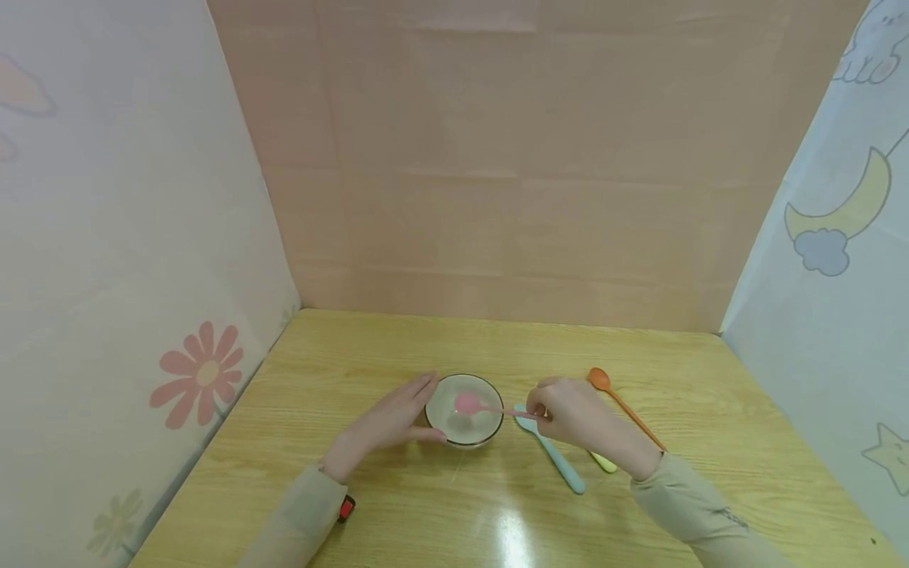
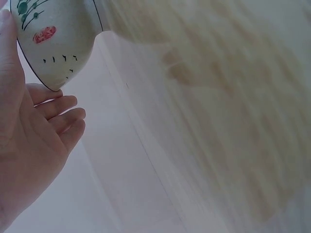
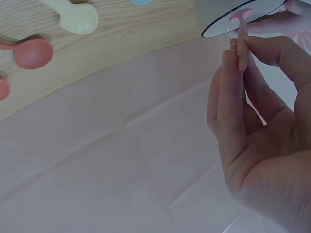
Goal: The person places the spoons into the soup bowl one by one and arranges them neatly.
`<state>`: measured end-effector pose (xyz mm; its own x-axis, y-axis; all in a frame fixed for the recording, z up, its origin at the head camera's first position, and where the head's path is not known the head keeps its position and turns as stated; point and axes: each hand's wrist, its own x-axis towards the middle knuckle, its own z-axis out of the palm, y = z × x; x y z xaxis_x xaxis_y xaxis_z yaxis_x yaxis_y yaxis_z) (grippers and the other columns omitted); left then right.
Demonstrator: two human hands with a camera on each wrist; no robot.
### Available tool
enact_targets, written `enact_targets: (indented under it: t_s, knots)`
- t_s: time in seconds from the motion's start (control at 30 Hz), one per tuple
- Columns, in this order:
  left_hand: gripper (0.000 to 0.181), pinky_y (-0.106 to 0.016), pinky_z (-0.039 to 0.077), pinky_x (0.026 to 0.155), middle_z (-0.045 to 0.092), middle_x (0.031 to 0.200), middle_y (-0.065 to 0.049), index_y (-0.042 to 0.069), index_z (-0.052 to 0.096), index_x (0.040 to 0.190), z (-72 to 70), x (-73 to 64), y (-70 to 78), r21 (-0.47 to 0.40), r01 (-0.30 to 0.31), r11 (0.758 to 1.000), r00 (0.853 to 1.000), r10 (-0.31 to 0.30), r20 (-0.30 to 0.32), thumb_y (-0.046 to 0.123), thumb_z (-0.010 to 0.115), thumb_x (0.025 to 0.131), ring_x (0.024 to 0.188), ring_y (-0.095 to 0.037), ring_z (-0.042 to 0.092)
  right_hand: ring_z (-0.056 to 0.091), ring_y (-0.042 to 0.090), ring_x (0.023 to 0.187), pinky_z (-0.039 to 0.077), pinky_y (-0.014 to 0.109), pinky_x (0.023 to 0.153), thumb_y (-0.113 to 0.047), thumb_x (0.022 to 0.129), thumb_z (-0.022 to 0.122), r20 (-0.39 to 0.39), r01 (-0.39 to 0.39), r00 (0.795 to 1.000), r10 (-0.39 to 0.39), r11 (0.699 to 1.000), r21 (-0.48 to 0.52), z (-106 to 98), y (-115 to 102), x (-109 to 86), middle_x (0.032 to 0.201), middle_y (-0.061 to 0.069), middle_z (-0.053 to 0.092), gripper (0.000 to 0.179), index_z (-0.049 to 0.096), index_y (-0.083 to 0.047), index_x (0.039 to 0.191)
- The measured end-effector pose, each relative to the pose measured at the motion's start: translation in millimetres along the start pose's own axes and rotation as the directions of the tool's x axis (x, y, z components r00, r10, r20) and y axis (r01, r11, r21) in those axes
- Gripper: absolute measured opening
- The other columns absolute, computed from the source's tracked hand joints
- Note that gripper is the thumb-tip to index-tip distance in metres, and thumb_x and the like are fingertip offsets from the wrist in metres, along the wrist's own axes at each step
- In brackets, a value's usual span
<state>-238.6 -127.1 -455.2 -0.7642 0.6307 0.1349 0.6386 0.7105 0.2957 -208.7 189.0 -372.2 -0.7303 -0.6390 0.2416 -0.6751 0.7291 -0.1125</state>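
A white bowl (image 1: 465, 434) with a dark rim stands on the table; the left wrist view shows green and red painted marks on its outside (image 2: 60, 46). My left hand (image 1: 387, 418) holds the bowl's left side, thumb at the near rim and fingers toward the far side. Between thumb and fingertips my right hand (image 1: 578, 414) pinches the handle of a pink spoon (image 1: 469, 403). The spoon's head is over the inside of the bowl; whether it touches the bottom I cannot tell. Under and beside the right hand lies a light blue spoon (image 1: 561, 465).
An orange spoon (image 1: 600, 379) lies right of the right hand. A pale yellow spoon (image 1: 604, 462) is partly hidden under that arm; its head (image 3: 80, 19) shows in the right wrist view. Another reddish spoon (image 3: 3, 90) is cut off there. Walls border the wooden table (image 1: 369, 339).
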Motion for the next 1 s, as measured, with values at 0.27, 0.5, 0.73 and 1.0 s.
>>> enact_targets:
  t_s: [0.27, 0.5, 0.73, 1.0]
  knots:
    - [0.104, -0.048, 0.034, 0.121, 0.028, 0.161, -0.023, -0.004, 0.024, 0.155, 1.3, -0.6, -1.0, 0.005, 0.004, 1.0, 1.0, -0.004, 0.008, 0.064, 0.061, 0.086, 0.149, -0.034, 0.032, 0.048, -0.003, 0.059, 0.035, 0.014, 0.049, 0.0, 0.07, 0.077, 0.031, -0.008, 0.999, 0.008, 1.0, -0.03, 4.9, -8.8, 6.3, 0.073, -0.009, 0.066, 0.019, 0.071, -0.018, 0.074]
    - [0.104, -0.049, 0.035, 0.12, 0.03, 0.16, -0.024, -0.006, 0.027, 0.153, 1.7, -0.5, -0.9, 0.007, -0.001, 1.0, 1.0, 0.001, -0.001, 0.065, 0.061, 0.085, 0.149, -0.035, 0.033, 0.047, -0.002, 0.058, 0.029, 0.018, 0.047, -0.002, 0.066, 0.076, 0.037, -0.029, 0.999, 0.031, 0.998, -0.06, 8.4, -16.1, 8.6, 0.072, -0.012, 0.063, 0.021, 0.07, -0.021, 0.071]
    - [0.104, -0.048, 0.033, 0.122, 0.029, 0.161, -0.023, -0.005, 0.026, 0.154, 1.3, -0.6, -0.6, 0.0, 0.021, 1.0, 1.0, -0.021, 0.011, 0.064, 0.062, 0.085, 0.15, -0.034, 0.031, 0.045, -0.001, 0.058, 0.032, 0.014, 0.047, 0.0, 0.065, 0.075, 0.065, 0.022, 0.998, -0.021, 0.999, -0.025, 11.7, -18.0, 13.0, 0.068, -0.011, 0.06, 0.021, 0.068, -0.019, 0.069]
    - [0.103, -0.047, 0.032, 0.122, 0.029, 0.161, -0.022, -0.004, 0.025, 0.155, 1.5, -0.5, -2.0, -0.003, 0.024, 1.0, 1.0, -0.024, 0.013, 0.064, 0.062, 0.086, 0.15, -0.033, 0.031, 0.048, -0.003, 0.061, 0.036, 0.014, 0.05, 0.001, 0.065, 0.073, 0.078, 0.043, 0.996, -0.044, 0.999, 0.015, 15.1, -21.9, 17.9, 0.069, -0.011, 0.061, 0.021, 0.071, -0.019, 0.07]
